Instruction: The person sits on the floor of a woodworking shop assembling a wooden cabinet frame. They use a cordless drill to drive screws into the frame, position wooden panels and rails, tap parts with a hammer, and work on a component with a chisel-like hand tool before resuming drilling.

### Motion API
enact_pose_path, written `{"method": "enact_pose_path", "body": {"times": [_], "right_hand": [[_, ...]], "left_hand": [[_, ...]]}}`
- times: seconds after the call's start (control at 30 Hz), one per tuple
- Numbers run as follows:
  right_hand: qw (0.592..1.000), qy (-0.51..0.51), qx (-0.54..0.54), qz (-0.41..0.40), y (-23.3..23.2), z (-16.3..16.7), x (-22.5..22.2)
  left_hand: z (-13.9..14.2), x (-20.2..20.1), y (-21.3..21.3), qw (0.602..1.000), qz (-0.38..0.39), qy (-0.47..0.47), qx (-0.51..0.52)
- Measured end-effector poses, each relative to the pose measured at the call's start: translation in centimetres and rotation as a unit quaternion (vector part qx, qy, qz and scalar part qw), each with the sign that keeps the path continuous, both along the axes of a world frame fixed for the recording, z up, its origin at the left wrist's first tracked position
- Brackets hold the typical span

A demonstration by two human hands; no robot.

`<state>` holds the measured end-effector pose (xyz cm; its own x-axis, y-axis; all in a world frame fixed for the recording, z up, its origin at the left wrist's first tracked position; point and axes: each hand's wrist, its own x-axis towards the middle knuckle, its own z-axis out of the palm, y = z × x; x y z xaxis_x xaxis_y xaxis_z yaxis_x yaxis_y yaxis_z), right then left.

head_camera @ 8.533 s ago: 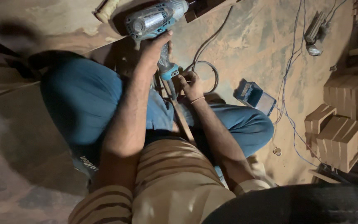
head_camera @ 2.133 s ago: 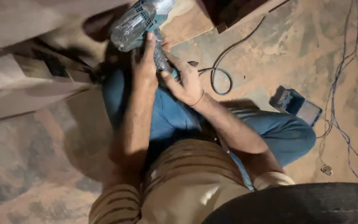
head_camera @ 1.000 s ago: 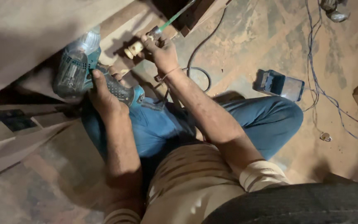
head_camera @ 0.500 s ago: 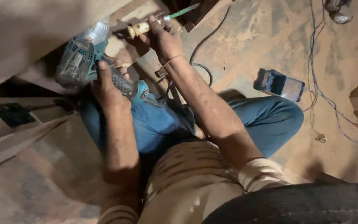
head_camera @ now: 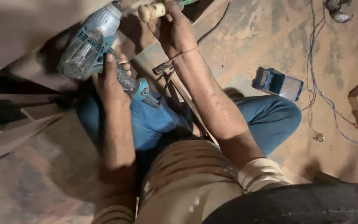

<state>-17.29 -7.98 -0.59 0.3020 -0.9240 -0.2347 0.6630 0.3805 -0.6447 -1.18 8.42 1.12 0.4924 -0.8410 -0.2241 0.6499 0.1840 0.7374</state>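
The left hand grips the handle of a blue power drill, whose long body points up toward 1 o'clock. The right hand is nearer the drill's nose, fingers closed round a pale wooden-handled tool lying sideways there. At 3 o'clock, a small blue box lies on the dusty floor, lid open; I cannot tell what is in it.

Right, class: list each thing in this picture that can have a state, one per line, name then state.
Left hand: shut on the drill's grip.
Drill: held, nose pointing up to the wooden panel.
Right hand: shut on a pale wooden handle.
Handle: held, lying sideways.
Blue case: lying on the floor, apart from the hands.
Cable: slack on the floor.
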Motion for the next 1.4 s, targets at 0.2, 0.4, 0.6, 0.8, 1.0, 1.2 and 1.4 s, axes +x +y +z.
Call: {"method": "enact_pose_path", "body": {"times": [0.2,0.4,0.6,0.8,1.0,1.2,1.4], "right_hand": [[0.999,0.023,0.022,-0.023,-0.5,0.0,-2.7],[1.0,-0.005,-0.003,-0.017,-0.9,-0.8,-0.9],[0.999,-0.035,-0.014,0.026,0.4,-0.5,-0.7],[0.999,-0.008,-0.02,0.038,1.4,0.5,-2.5],[0.999,-0.05,-0.02,0.008,1.5,1.3,-1.9],[0.998,-0.061,-0.006,0.016,2.0,2.4,-1.7],[0.997,-0.08,0.001,0.005,2.1,2.1,-1.6]], "left_hand": [[-0.3,-1.6,-0.6,0.999,-0.005,-0.023,0.042],[0.2,-2.4,-0.6,0.999,-0.022,-0.043,0.011],[0.0,-2.1,-0.8,0.997,-0.002,-0.022,0.075],[-0.3,-1.7,-0.8,0.999,-0.005,-0.035,0.04],[0.9,-2.1,-0.6,0.999,-0.013,-0.039,0.024],[1.0,-2.1,-1.1,0.995,-0.039,-0.081,0.049],[-1.5,-3.1,-3.2,0.99,-0.039,-0.137,-0.008]]}}
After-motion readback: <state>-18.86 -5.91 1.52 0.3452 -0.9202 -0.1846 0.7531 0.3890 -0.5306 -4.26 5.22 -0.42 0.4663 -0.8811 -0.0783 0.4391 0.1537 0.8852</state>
